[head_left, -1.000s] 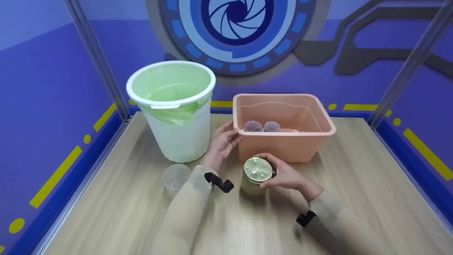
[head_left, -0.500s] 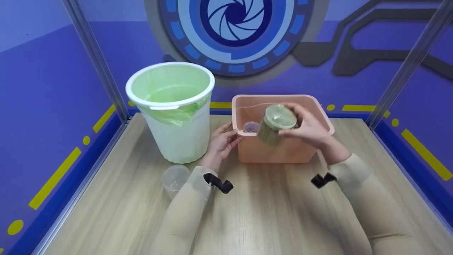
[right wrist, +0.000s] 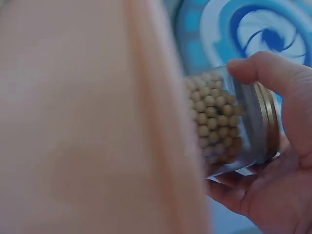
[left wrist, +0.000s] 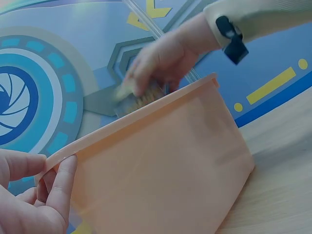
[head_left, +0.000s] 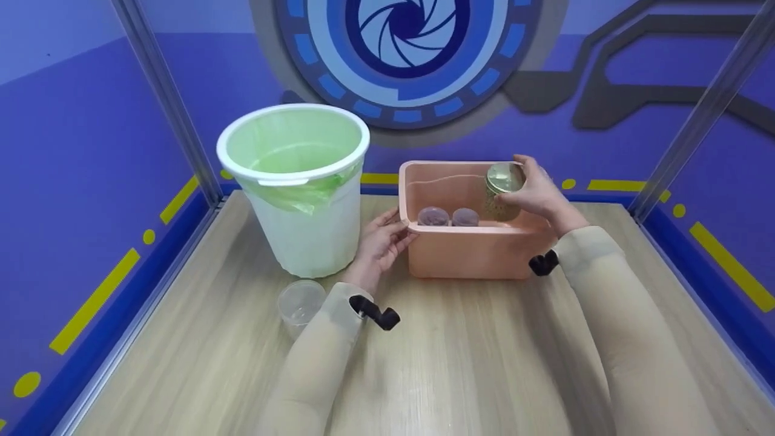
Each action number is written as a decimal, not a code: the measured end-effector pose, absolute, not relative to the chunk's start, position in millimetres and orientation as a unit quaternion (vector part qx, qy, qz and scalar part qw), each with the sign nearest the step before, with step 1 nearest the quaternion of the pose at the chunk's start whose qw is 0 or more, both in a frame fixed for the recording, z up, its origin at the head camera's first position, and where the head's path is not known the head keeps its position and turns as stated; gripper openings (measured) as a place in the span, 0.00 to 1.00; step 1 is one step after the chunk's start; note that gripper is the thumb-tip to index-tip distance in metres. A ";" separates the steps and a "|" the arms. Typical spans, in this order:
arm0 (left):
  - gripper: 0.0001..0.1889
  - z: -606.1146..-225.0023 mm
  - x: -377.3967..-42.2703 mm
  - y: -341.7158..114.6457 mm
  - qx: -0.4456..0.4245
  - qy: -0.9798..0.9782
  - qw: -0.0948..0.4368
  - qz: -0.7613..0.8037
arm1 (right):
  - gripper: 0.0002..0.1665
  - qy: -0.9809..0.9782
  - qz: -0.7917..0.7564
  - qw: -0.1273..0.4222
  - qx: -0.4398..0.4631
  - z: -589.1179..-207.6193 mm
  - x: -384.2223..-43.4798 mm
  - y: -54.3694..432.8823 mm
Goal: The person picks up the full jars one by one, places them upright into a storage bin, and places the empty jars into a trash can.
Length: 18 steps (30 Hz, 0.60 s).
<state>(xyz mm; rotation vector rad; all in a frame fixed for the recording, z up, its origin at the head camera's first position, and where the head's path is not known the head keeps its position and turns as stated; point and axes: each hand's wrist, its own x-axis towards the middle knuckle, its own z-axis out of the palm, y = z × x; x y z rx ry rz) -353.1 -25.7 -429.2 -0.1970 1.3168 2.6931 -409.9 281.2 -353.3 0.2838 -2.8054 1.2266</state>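
Peach plastic, rectangular, open-topped: the bin [head_left: 472,254] is standing on the pale wood-grain table [head_left: 424,375]. With my right hand [head_left: 539,192] I am holding a clear, gold-lidded jar of round beige pellets [head_left: 501,180]. Right grip: thumb and fingers are curling round the jar near its lid. Jar position: it is hanging within the bin's mouth, toward the right end, lid uppermost; in the wrist views the rim is hiding its lower part. Whether its base is touching the bin floor, I cannot tell. Left grip: with my left hand [head_left: 382,243] I am pinching the bin's rim at the near left corner. Inside, two small round translucent containers [head_left: 433,217] are sitting side by side near the front wall. A clear round plastic cup [head_left: 300,303] is standing beside my left forearm; behind it, a white round plastic bucket [head_left: 315,236] is holding a green bag liner [head_left: 306,206].
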 end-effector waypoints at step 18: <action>0.28 -428.3 -353.9 -23.1 -0.070 0.437 0.069 0.894 | 0.44 -0.941 0.276 -0.170 0.100 -387.1 -421.9 282.7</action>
